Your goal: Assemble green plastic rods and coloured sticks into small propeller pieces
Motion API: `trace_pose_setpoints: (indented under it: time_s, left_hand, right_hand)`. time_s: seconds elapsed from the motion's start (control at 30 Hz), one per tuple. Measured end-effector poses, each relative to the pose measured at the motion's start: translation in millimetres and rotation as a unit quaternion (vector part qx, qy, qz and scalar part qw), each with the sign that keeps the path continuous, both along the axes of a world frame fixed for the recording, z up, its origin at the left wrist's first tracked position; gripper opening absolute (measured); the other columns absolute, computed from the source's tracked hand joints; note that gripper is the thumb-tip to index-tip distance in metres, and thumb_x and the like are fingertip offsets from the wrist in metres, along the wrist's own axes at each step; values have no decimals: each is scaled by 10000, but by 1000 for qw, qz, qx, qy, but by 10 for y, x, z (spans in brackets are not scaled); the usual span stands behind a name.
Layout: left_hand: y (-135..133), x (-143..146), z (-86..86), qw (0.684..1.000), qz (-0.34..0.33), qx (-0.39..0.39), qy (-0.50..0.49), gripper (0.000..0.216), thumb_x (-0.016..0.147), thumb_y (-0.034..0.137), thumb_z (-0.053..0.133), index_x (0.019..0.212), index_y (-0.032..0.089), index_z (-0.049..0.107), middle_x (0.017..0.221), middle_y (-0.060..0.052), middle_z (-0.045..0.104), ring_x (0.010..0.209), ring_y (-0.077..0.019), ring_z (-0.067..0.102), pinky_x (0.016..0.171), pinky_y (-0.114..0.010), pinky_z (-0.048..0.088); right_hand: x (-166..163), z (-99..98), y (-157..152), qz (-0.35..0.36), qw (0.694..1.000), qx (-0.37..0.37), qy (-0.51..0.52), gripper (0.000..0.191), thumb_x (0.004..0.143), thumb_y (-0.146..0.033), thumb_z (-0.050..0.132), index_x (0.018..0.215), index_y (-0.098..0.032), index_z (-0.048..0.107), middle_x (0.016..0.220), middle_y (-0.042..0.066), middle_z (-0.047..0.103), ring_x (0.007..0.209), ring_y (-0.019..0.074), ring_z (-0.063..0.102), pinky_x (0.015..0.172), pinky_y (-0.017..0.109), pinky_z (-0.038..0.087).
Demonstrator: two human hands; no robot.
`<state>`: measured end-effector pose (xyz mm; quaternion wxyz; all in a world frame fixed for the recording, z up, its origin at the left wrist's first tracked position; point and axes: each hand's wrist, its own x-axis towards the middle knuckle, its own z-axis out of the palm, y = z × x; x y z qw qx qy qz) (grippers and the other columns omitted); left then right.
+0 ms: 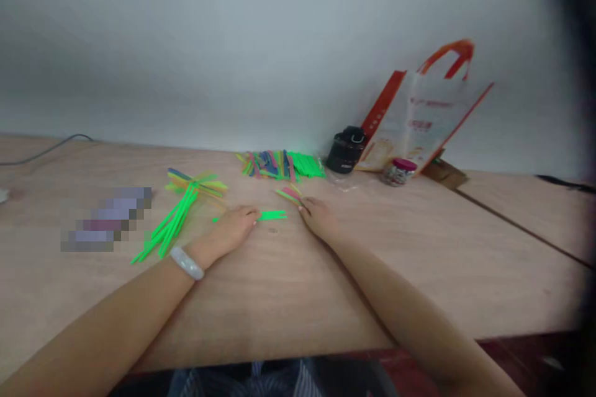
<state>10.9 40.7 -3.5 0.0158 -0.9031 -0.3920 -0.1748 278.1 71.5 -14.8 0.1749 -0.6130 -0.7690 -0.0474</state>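
The tabletop (354, 285) is smooth matt wood — the green sticks (170, 226) look like glossy plastic, the bangle (187, 263) polished.

a plain pale grey wall (233, 43) rises behind a light wood worktop (354, 285), with soft, even light across both. a thin grey cable (49, 149) runs along the worktop's far left edge. at the right, a second wooden tabletop (521, 217) meets it along a dark seam, with a black cable (559, 181) at its back edge. dark red floor (526, 353) shows below the near edge.

A pale bangle (187, 263) circles the left wrist (203, 253).
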Motion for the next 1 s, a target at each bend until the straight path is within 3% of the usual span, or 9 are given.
trace_pose_setpoints:
  time_s: [0.13, 0.33, 0.6, 0.83, 1.0]
  left_hand:
    - [-71, 19, 55, 1000, 15, -9, -2, 300, 909, 142, 374, 1126, 154, 581, 1115, -101, 636, 1038, -192, 578, 934, -372, 453]
    - [-103, 55, 107, 999, 36, -26, 0, 168, 914, 227, 440, 952, 159, 589, 970, -72, 634, 911, -194, 585, 848, -344, 472]
    - [-102, 94, 60, 999, 23, -22, -23, 165, 896, 284, 496, 935, 152, 588, 952, -81, 624, 912, -211, 570, 854, -365, 464]
    - [-111, 182, 32, 999, -22, 27, -37, 183, 909, 256, 486, 984, 158, 621, 1204, -101, 546, 1128, -225, 492, 975, -383, 418]
    - [-146, 227, 62, 998, -24, 23, -45, 159, 909, 232, 476, 921, 152, 613, 952, -72, 613, 959, -210, 547, 881, -375, 468]
  right_hand:
    - [-65, 45, -70, -3, 1000, 16, 3, 340, 907, -269, 445, 1202, -177, 586, 1212, 111, 585, 1113, 214, 519, 953, 321, 393]
    - [-108, 132, -98, -1, 1000, 29, -13, 245, 894, -243, 454, 999, -154, 657, 1098, 119, 608, 1024, 210, 530, 903, 318, 405]
    - [-135, 151, -85, 5, 997, 65, -29, 249, 902, -221, 403, 895, -144, 641, 963, 128, 619, 954, 229, 529, 861, 330, 397]
    - [-306, 189, -228, -8, 997, 37, 64, 252, 909, -228, 376, 1014, -164, 596, 932, 88, 656, 800, 185, 598, 679, 258, 413]
    - [-388, 205, -298, 37, 991, 38, 121, 347, 868, -160, 394, 1168, -180, 567, 1052, 94, 669, 921, 197, 612, 777, 279, 449]
